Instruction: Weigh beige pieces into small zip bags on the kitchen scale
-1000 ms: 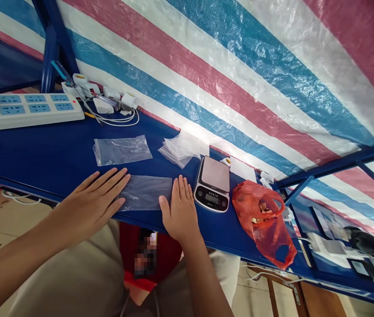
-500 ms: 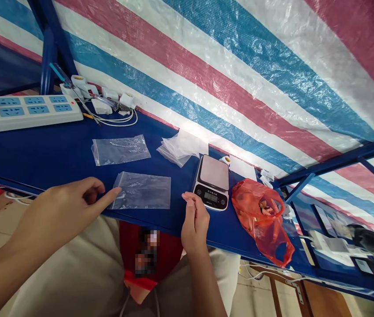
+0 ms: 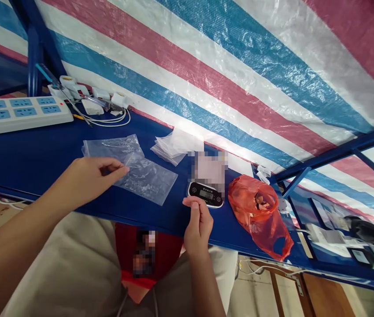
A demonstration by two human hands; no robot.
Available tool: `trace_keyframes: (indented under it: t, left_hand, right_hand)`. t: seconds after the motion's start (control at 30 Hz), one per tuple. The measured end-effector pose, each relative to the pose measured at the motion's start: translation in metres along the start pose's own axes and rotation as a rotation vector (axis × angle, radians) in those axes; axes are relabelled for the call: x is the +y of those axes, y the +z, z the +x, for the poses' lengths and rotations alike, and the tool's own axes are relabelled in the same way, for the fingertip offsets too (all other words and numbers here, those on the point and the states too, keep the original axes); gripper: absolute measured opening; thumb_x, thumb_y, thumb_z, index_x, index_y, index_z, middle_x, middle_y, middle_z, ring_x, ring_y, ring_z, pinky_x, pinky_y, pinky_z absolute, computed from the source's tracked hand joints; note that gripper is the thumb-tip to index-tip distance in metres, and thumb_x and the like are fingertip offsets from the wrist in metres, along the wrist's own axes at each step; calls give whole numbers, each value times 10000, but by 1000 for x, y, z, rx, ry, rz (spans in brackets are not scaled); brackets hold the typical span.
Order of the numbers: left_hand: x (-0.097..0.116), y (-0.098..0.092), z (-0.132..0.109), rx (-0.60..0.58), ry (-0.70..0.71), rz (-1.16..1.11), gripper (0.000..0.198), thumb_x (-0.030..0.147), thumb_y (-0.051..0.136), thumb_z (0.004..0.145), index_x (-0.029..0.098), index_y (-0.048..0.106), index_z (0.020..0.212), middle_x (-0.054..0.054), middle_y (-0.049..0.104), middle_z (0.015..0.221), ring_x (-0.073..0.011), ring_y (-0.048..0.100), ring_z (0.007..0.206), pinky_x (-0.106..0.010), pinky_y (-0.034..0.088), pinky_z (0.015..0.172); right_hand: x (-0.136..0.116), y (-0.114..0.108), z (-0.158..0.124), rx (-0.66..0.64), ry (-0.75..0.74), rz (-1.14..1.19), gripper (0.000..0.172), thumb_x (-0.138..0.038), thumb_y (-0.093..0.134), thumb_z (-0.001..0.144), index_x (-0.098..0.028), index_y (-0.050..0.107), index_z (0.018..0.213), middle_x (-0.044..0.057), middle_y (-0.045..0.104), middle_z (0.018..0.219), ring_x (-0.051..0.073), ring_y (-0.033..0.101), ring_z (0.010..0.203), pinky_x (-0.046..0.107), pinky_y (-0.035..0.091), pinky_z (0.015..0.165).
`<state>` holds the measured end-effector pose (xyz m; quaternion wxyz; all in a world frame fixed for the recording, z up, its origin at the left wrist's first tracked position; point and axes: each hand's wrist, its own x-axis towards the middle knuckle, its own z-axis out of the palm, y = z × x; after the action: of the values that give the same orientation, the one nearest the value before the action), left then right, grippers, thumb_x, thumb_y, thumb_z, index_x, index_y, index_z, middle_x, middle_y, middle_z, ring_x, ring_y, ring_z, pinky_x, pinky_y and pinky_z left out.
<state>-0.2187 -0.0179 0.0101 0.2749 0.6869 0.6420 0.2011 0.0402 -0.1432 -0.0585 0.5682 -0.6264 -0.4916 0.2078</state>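
Observation:
My left hand (image 3: 96,178) is at the left, thumb and index finger pinched at the upper left corner of a clear plastic bag (image 3: 153,180). This bag lies flat and slanted on the blue table, partly over a second clear bag (image 3: 114,147). My right hand (image 3: 198,224) is held at the table's front edge, just before a kitchen scale (image 3: 205,193) with a lit display. Its fingers are curled together against the thumb, and whatever is between them, if anything, cannot be made out. The scale's weighing plate is blurred over by pixel blocks.
A thin red bag (image 3: 254,207) with brownish pieces inside stands right of the scale. Behind lies a pile of thin translucent bags (image 3: 170,147). A white power strip (image 3: 21,115), plugs and cables are at the far left. A striped sheet (image 3: 200,75) hangs along the back.
My left hand has moved up and right, closing on the bag's corner. The bag has turned and slid farther back, overlapping the second bag. My right hand has hardly moved.

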Motion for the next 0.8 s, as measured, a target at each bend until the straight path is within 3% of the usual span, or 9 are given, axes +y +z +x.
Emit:
trace_keyframes:
  t: [0.1, 0.2, 0.3, 0.4, 0.6, 0.7, 0.8]
  left_hand:
    - [23, -2, 40, -37, 138, 59, 528, 653, 538, 868, 177, 767, 864, 27, 671, 666, -119, 556, 665, -249, 378, 637]
    - [54, 1, 90, -66, 222, 135, 695, 692, 417, 875, 94, 769, 829, -7, 684, 687, -100, 567, 672, -266, 391, 641]
    - [81, 9, 137, -88, 231, 137, 900, 725, 267, 863, -14, 776, 924, -41, 682, 711, -141, 632, 754, -330, 413, 655]
    - [94, 17, 168, -109, 258, 13, 952, 695, 243, 857, -96, 739, 1040, -78, 686, 768, -149, 633, 748, -338, 428, 636]
    - [86, 30, 177, -99, 273, -81, 988, 694, 243, 877, -151, 698, 1113, -157, 700, 937, -193, 657, 835, -350, 457, 659]
    - [84, 30, 165, -117, 300, -109, 989, 671, 162, 914, -125, 704, 1140, -143, 726, 976, -149, 662, 824, -331, 478, 682]
    - [74, 16, 144, -68, 285, 111, 979, 680, 117, 934, -39, 743, 1160, -75, 762, 981, -177, 701, 901, -346, 507, 778]
  right_hand:
    - [5, -14, -3, 36, 24, -1, 388, -423, 440, 1101, -189, 740, 1022, 73, 765, 981, 205, 724, 912, 349, 569, 845]
    - [8, -22, -5, 50, 46, -2, 390, -437, 447, 1098, -192, 736, 1007, 67, 764, 958, 201, 721, 881, 343, 562, 819]
    - [9, -22, -5, 31, 41, -13, 380, -428, 450, 1098, -195, 736, 1010, 63, 762, 949, 197, 719, 872, 336, 557, 809]
    - [8, -20, -5, 13, 10, -56, 356, -399, 454, 1100, -202, 735, 1005, 52, 755, 940, 184, 712, 868, 317, 548, 809]
    - [6, -18, -4, 8, -34, -97, 333, -356, 450, 1102, -207, 723, 984, 41, 740, 913, 172, 705, 858, 296, 541, 796]
    - [5, -17, -4, 14, -49, -122, 333, -357, 450, 1096, -204, 723, 984, 48, 743, 912, 181, 710, 856, 305, 549, 791]
    - [5, -17, -4, 16, -55, -133, 334, -360, 451, 1092, -205, 727, 984, 52, 747, 912, 188, 717, 853, 312, 556, 783]
